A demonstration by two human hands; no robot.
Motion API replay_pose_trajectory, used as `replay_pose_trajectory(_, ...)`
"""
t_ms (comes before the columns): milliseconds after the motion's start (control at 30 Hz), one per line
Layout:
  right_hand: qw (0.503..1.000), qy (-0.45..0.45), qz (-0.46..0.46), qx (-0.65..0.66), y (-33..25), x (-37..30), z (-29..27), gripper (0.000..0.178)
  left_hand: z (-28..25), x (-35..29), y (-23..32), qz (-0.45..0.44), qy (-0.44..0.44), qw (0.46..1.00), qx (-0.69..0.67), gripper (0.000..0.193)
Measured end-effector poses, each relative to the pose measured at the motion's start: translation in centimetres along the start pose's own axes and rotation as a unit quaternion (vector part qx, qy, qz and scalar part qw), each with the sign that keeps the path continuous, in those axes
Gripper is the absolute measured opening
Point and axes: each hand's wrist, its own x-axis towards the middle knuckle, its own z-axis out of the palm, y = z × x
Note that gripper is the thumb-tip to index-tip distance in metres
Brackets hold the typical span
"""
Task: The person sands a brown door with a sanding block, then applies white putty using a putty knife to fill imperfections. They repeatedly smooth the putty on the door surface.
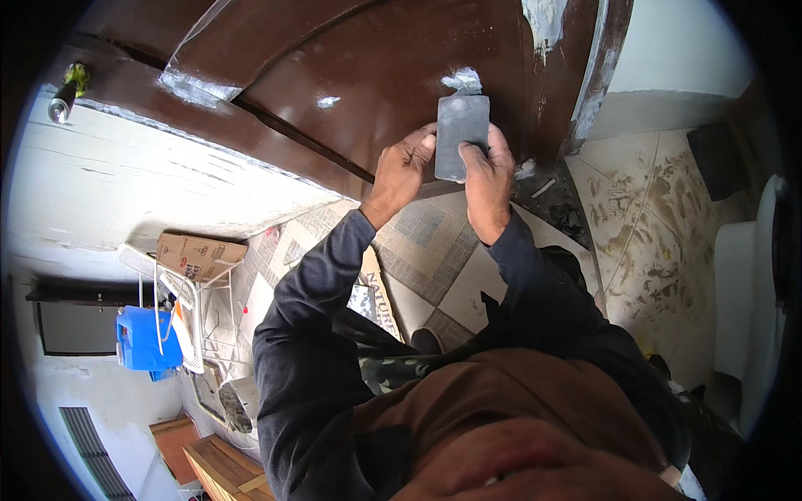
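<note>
I hold a flat, dark grey rectangular piece (462,125) with rounded corners in front of the brown door (359,75); whether it is sandpaper or a spreader I cannot tell. My left hand (403,173) grips its left edge, with the thumb beside it and the fingers partly hidden behind. On the right side, my right hand (488,179) closes around it, thumb pressed on its face and fingers behind. Just above the piece, the door carries a whitish filler patch (462,80). A smaller patch (327,102) shows farther left.
A door handle (63,102) sticks out at the far left. White chairs (185,288) with cardboard (196,253) and a blue jug (149,338) stand at left. Dusty tiles (643,242) and a white toilet (748,292) lie to the right.
</note>
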Motion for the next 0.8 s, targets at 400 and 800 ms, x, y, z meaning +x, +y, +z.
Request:
replay_pose_trajectory(400,0.949,-0.257,-0.106,-0.147,10.0,-19.6,18.5,0.063,-13.8,-20.5,-12.8,-0.116,0.138,0.781,-0.597,0.04)
replay_pose_trajectory(800,0.688,0.108,-0.576,-0.428,23.1,-7.6,23.9,0.059,-25.3,-37.0,-18.9,-0.104,0.262,0.929,-0.237,0.039)
